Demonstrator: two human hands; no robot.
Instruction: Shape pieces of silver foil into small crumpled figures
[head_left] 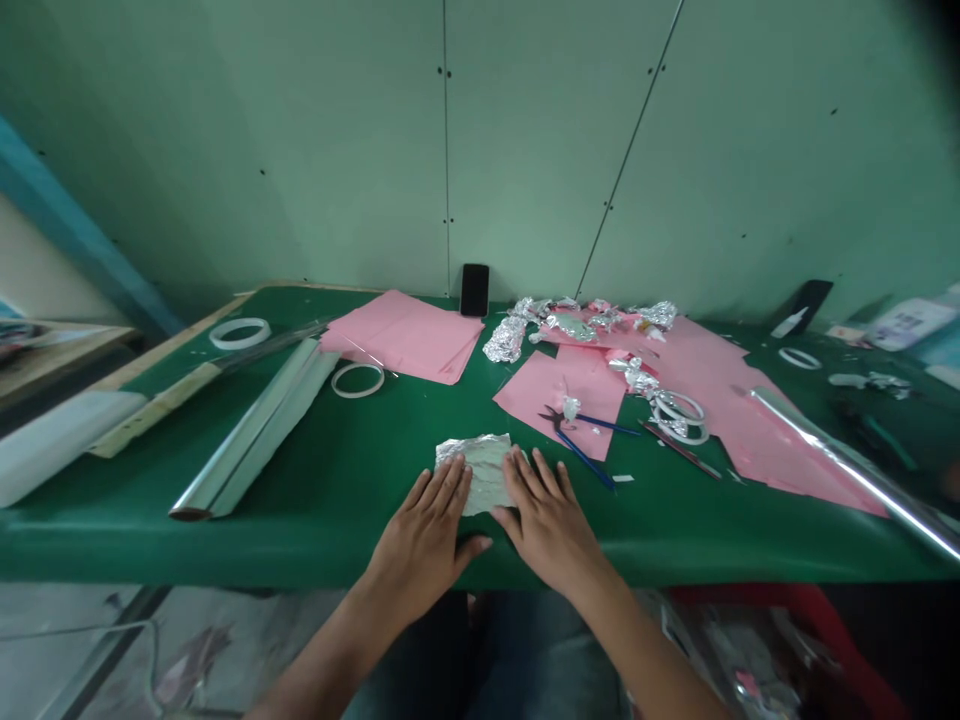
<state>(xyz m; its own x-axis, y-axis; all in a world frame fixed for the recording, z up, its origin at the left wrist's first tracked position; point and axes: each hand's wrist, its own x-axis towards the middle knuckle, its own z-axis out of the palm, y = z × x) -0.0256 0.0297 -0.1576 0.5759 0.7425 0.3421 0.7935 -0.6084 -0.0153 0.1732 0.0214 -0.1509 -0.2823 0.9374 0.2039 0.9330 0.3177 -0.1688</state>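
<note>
A small wrinkled sheet of aluminium foil (486,478) lies flat on the green tabletop (337,480) close to its front edge. My left hand (431,530) rests on the sheet's left side, fingers stretched out and pointing away from me. On the right side of the foil lies my right hand (547,515), its fingers also extended and a little spread. Both palms face down, and neither hand grips anything. Just beyond my right hand are blue-handled pliers (581,450), lying open partly on pink paper (585,380).
To the left stretches a foil roll (255,430), with tape rolls (358,380) and stacked pink sheets (409,335) behind it. A phone (474,290) leans against the wall. Crumpled foil pieces (506,338) lie at the back; another foil roll (847,465) is at right.
</note>
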